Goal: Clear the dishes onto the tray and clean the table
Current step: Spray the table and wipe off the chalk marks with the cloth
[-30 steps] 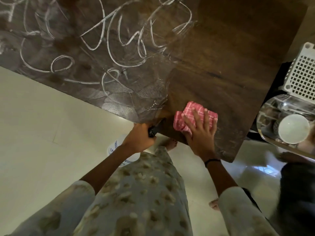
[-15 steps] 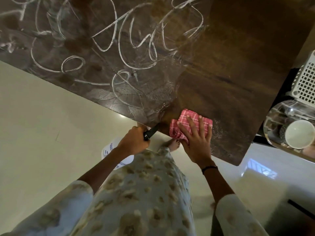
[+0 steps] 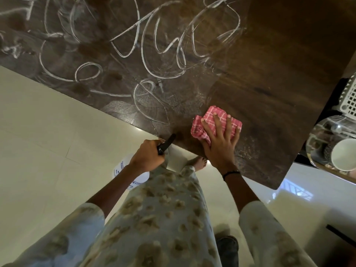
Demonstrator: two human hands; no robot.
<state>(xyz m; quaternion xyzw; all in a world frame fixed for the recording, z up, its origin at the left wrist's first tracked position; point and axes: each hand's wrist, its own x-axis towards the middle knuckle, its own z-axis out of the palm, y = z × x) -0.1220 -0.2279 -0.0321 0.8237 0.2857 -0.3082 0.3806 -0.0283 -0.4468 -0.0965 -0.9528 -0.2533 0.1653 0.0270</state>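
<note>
A dark wooden table (image 3: 269, 78) fills the upper part of the view, its left and middle streaked with white foam lines (image 3: 150, 54). My right hand (image 3: 219, 143) presses flat, fingers spread, on a folded pink checked cloth (image 3: 215, 120) near the table's near edge. My left hand (image 3: 148, 157) grips the black trigger of a white spray bottle (image 3: 133, 176), held just below the table edge. At the far right a shiny metal tray (image 3: 317, 139) holds a white bowl (image 3: 344, 155) and other dishes.
A white perforated plastic basket (image 3: 349, 99) sits at the right edge above the tray. Pale tiled floor (image 3: 48, 141) lies left of and below the table. My bare foot (image 3: 198, 163) shows under the table edge.
The cloth under my right hand has slid a little left along the table's near edge. The view has shifted, so tray and basket sit closer to the right border. Left hand keeps the bottle.
</note>
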